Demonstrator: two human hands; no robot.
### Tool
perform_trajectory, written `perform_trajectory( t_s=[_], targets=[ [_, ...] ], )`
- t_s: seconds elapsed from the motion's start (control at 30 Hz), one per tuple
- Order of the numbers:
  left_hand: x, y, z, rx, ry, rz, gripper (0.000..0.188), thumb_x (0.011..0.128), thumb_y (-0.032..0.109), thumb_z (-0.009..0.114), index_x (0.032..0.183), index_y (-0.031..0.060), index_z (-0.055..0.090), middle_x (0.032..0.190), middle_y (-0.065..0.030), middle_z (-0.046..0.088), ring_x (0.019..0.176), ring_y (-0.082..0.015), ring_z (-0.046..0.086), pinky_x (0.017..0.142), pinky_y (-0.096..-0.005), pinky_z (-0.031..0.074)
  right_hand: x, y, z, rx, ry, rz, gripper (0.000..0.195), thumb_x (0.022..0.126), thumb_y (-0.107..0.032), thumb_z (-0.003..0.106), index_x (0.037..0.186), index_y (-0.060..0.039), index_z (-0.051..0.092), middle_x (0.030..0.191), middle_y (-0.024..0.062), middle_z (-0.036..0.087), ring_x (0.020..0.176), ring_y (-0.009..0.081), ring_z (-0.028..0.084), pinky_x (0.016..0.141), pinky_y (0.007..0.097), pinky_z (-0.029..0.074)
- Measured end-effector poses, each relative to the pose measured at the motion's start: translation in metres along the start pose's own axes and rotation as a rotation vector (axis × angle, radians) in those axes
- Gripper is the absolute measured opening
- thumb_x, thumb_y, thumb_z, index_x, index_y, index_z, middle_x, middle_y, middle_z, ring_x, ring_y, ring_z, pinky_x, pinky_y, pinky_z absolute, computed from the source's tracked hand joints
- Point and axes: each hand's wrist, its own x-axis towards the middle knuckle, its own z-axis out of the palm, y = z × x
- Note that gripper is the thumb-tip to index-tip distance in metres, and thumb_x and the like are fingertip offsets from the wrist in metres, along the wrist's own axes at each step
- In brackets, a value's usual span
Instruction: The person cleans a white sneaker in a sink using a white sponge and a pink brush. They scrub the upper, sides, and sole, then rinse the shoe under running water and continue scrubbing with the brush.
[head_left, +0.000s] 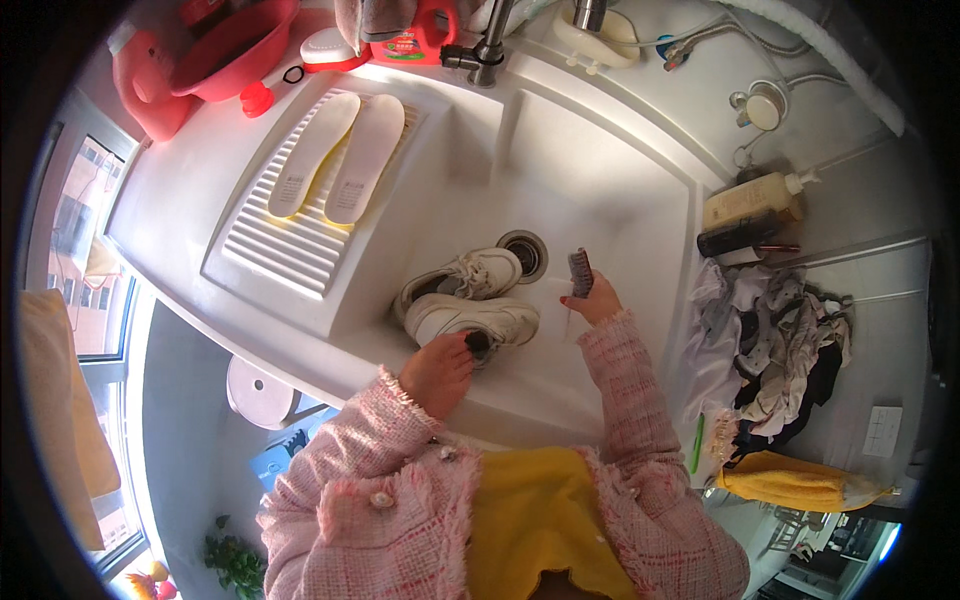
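Note:
Two white sneakers lie side by side in the white sink basin, close to the round drain (523, 256). The farther shoe (486, 271) shows its laces; the nearer shoe (442, 311) is tipped on its side. My left hand (439, 375) is at the nearer shoe, its fingers around a small dark object (477, 341) that I cannot identify. To the right of the shoes, my right hand (595, 300) grips a small scrub brush (580, 273), held above the basin floor. Two pale insoles, one on the left (315, 154) and one on the right (366, 157), rest on the ribbed washboard (281, 259).
Behind the washboard stand a red detergent bottle (150, 82), a pink basin (240, 60) and a soap box (332, 49). A metal faucet (487, 56) rises at the back rim. Pump bottles (750, 201) and piled clothes (780, 337) sit along the right side.

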Motion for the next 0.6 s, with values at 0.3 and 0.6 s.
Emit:
perform_trajectory(
  t_s=[0.3, 0.6],
  targets=[
    [0.102, -0.064, -0.021, -0.101, 0.351, 0.38, 0.037, 0.092, 0.023, 0.058, 0.122, 0.0022, 0.056, 0.121, -0.0084, 0.06, 0.112, -0.0219, 0.055, 0.099, -0.0336, 0.041, 0.03, 0.042, 0.019, -0.07, -0.119, 0.141, 0.048, 0.066, -0.016, 0.087, 0.102, 0.0032, 0.062, 0.091, 0.0138, 0.068, 0.086, 0.0272, 0.066, 0.079, 0.0363, 0.052],
    [0.105, -0.052, 0.0, 0.067, 0.339, 0.251, 0.044, 0.092, 0.029, 0.057, 0.125, -0.0002, 0.054, 0.12, -0.0134, 0.061, 0.11, -0.0243, 0.056, 0.097, -0.0348, 0.041, 0.033, 0.051, 0.026, 0.019, -0.228, 0.271, 0.023, 0.073, -0.012, 0.078, 0.084, -0.003, 0.06, 0.065, 0.0047, 0.058, 0.052, 0.0158, 0.054, 0.048, 0.0332, 0.043]
  ],
)
